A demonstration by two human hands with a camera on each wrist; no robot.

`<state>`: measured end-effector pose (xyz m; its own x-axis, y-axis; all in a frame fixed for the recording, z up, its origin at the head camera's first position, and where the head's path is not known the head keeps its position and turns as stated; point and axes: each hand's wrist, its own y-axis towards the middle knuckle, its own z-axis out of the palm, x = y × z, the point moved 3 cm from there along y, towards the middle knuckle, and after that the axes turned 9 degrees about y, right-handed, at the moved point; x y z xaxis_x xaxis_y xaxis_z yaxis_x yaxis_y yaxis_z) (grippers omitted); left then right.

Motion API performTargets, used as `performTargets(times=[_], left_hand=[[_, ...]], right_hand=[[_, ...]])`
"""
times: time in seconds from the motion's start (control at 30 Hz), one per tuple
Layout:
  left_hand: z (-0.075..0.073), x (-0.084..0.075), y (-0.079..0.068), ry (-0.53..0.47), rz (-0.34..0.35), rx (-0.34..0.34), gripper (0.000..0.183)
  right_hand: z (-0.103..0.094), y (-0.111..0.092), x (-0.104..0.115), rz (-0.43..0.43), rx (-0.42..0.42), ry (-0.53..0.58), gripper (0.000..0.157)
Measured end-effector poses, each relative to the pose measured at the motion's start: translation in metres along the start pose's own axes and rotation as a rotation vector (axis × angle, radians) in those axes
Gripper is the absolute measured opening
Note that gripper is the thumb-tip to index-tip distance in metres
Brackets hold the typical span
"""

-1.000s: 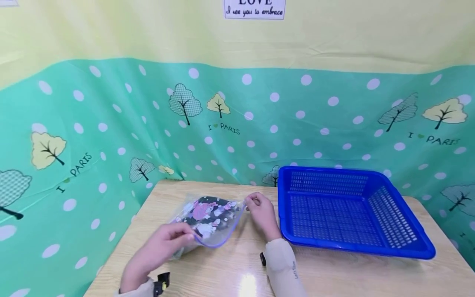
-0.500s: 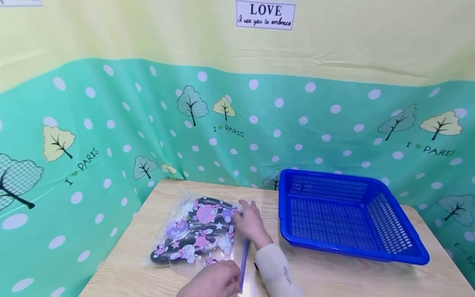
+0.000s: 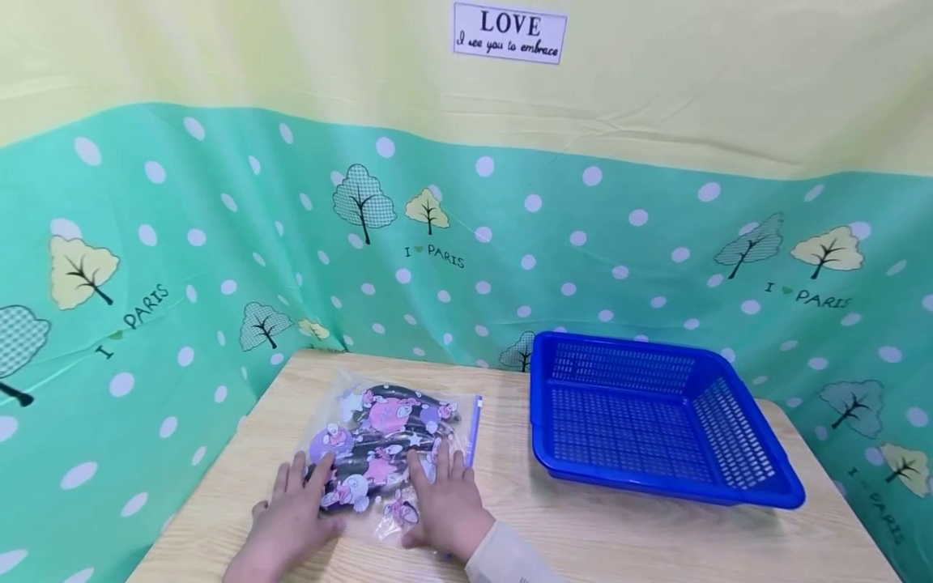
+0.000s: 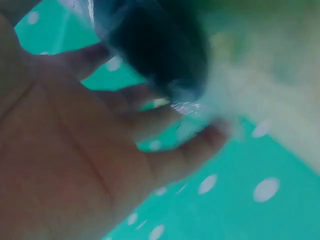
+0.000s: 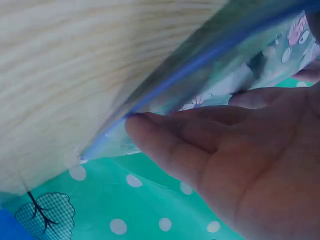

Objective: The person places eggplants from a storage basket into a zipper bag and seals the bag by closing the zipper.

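A clear zip bag [image 3: 389,417], printed with pink and purple cartoon rabbits and holding something dark, lies flat on the table's left side. Its purple zip strip [image 3: 475,425] runs along the right edge. With fingers spread, my left hand [image 3: 287,514] touches the bag's near left part. My right hand [image 3: 448,502] rests over the near right part, fingers straight and pointing away from me. In the left wrist view the dark contents [image 4: 155,50] bulge above the fingers. The right wrist view has a fingertip at the purple strip [image 5: 195,65].
To the right on the wooden table [image 3: 598,534] stands a blue plastic basket [image 3: 619,429] with slotted walls and nothing in it. A green and yellow curtain [image 3: 452,202] with dots and trees hangs behind the table and along the left.
Both hands held the bag's zip edge, tilted up and bowed, a second ago. The bag then came down flat. Both hands have left its zip corners and moved onto its near part.
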<state>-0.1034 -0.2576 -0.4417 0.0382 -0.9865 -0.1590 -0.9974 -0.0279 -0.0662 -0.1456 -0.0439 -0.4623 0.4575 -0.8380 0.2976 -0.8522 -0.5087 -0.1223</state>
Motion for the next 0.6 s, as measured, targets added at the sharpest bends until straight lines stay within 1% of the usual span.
performTargets(times=[0.03, 0.1, 0.2, 0.3, 0.4, 0.43, 0.5, 0.57, 0.6], left_hand=[[0.002, 0.003, 0.004, -0.012, -0.010, 0.037, 0.100], [0.005, 0.005, 0.013, -0.037, -0.001, 0.064, 0.098], [0.006, 0.003, 0.031, -0.053, 0.034, 0.046, 0.095], [0.007, -0.002, 0.047, -0.061, 0.060, 0.028, 0.094], [0.006, -0.005, 0.053, -0.069, 0.074, 0.004, 0.096], [0.006, -0.006, 0.054, -0.076, 0.087, -0.013, 0.097], [0.005, -0.007, 0.054, -0.114, 0.125, -0.058, 0.097], [0.003, -0.012, 0.055, -0.163, 0.167, -0.102, 0.100], [0.002, -0.016, 0.055, -0.179, 0.188, -0.130, 0.101]], right_hand=[[0.000, 0.002, -0.002, 0.002, -0.004, 0.017, 0.117], [-0.001, 0.009, -0.007, 0.000, -0.010, 0.062, 0.115], [-0.004, 0.021, -0.019, 0.023, -0.030, 0.147, 0.113], [-0.006, 0.030, -0.033, 0.052, -0.045, 0.194, 0.112], [-0.007, 0.036, -0.042, 0.041, -0.044, 0.240, 0.112], [-0.008, 0.036, -0.044, 0.028, -0.054, 0.280, 0.112], [-0.015, 0.034, -0.045, 0.011, -0.082, 0.419, 0.110], [-0.027, 0.027, -0.046, -0.005, -0.135, 0.556, 0.110], [-0.034, 0.022, -0.048, -0.018, -0.174, 0.602, 0.109]])
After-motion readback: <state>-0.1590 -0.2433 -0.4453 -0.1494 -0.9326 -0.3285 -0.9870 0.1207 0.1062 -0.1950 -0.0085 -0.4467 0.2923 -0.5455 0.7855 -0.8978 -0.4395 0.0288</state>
